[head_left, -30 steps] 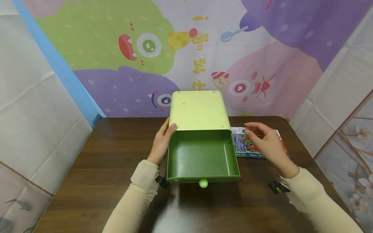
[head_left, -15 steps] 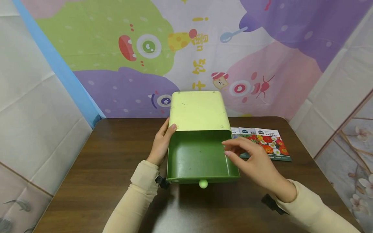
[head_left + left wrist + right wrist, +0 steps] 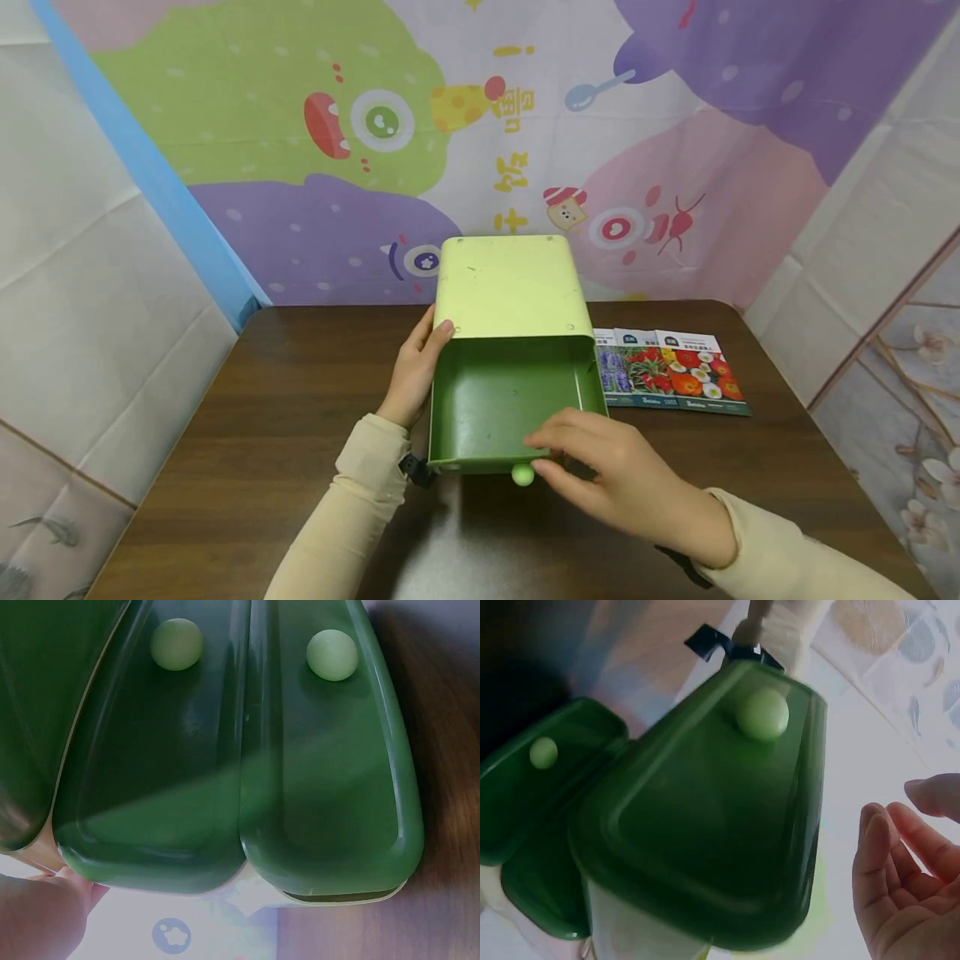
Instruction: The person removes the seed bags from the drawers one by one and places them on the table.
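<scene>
A pale-green drawer cabinet (image 3: 510, 287) stands on the table, its top dark-green drawer (image 3: 480, 408) pulled out with nothing visible inside. On that drawer's front sits a round light-green knob (image 3: 522, 475). My left hand (image 3: 412, 367) rests against the cabinet's left side, fingers extended along it and the thumb at the top front corner. My right hand (image 3: 615, 467) is over the drawer's front right corner, fingers loosely bent and thumb close to the knob. In the right wrist view, a gap separates the right hand (image 3: 915, 877) from the drawer front (image 3: 712, 817).
Several flower-picture packets (image 3: 701, 375) lie overlapping on the brown table (image 3: 315, 400), right of the cabinet. Below the pulled-out drawer, two pushed-in drawers (image 3: 157, 780) with knobs show in the left wrist view. A cartoon-printed cloth (image 3: 322, 233) hangs behind.
My right hand has moved from above the packets, left and toward me, to the knob at the drawer front. The left hand and the cabinet have stayed put.
</scene>
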Action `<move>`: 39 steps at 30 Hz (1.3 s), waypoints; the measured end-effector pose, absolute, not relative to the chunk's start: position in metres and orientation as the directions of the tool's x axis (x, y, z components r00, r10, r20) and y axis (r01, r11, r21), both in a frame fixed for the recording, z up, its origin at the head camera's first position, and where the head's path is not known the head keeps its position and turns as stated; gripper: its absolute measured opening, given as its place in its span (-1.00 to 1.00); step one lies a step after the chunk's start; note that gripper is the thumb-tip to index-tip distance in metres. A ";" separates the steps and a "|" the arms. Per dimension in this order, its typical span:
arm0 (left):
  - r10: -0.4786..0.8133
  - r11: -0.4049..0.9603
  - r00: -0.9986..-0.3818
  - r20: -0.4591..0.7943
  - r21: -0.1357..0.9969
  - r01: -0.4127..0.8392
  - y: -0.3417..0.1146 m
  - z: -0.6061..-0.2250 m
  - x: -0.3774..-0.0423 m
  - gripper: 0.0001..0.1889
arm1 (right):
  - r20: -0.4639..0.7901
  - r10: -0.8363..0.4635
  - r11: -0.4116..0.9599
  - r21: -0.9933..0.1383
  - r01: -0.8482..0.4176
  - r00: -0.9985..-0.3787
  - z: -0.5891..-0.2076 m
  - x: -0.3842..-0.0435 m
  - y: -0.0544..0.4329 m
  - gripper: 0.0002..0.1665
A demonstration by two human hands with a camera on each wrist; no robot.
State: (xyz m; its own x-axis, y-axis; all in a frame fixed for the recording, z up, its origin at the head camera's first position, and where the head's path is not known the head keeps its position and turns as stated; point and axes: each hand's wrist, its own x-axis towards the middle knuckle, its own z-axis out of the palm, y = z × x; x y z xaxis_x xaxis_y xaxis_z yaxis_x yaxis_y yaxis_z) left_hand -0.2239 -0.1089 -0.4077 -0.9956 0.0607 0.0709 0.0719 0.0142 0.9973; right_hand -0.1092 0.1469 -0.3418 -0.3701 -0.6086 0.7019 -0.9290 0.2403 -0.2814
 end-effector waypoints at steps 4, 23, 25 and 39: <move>0.064 -0.001 -0.995 0.071 0.997 0.071 -0.109 -0.408 -0.224 -0.27 | 0.708 -0.651 0.240 -0.153 -0.959 -0.275 -0.346 -0.106 0.140 -0.83; 0.062 0.010 -0.995 0.076 0.997 0.077 -0.109 -0.407 -0.224 -0.28 | 0.586 -0.808 0.253 0.431 -0.866 0.055 -0.374 -0.106 0.126 -0.63; 0.060 0.009 -0.995 0.078 0.997 0.079 -0.109 -0.407 -0.224 -0.28 | 0.569 -0.821 0.254 0.449 -0.857 0.054 -0.378 -0.106 0.127 -0.62; 0.063 0.002 -0.994 0.084 0.996 0.085 -0.109 -0.408 -0.225 -0.29 | 0.492 -0.870 0.292 0.569 -0.769 0.035 -0.387 -0.104 0.128 -0.60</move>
State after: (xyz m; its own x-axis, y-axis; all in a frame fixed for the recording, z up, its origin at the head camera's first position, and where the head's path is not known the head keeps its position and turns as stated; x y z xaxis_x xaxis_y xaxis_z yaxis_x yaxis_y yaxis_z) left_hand -0.2250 -0.1086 -0.4084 -0.9944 0.0635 0.0843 0.0846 0.0020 0.9964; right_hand -0.1039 0.1280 -0.3873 0.0349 -0.8697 0.4924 -0.7686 0.2915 0.5694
